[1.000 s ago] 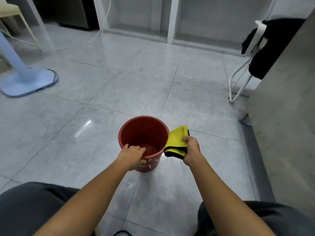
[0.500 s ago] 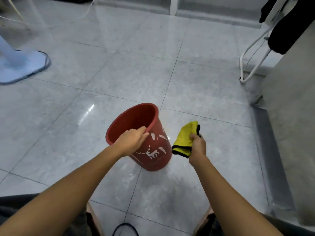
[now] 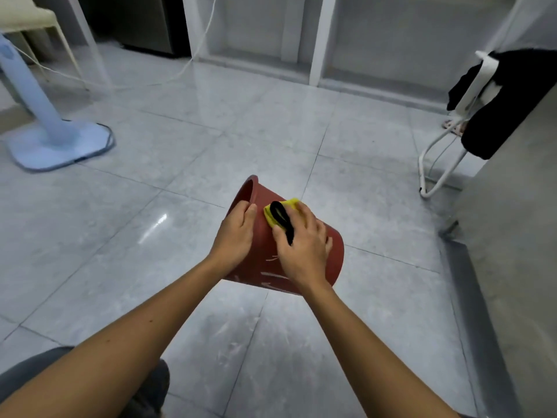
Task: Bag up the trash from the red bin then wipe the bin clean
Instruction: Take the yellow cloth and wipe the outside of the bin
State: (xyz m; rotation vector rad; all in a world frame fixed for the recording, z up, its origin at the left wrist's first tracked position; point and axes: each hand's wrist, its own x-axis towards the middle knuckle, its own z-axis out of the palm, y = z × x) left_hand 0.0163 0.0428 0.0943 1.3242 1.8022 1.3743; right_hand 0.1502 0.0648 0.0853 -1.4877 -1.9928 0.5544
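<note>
The red bin is tipped far over, its mouth facing away to the left and its base toward the right. White drawings show on its near side. My left hand grips the bin's wall close to the rim. My right hand lies flat on the upper side of the bin and presses a yellow cloth with black trim against it. The bin's inside is hidden from here.
Grey tiled floor lies all around. A light blue fan stand is at the left. A white rack with dark clothing stands at the right beside a grey wall. White shelving and a cord run along the back.
The bin went from upright to tipped over with its mouth away from me. My right hand brought the yellow cloth from beside the bin onto its outer wall.
</note>
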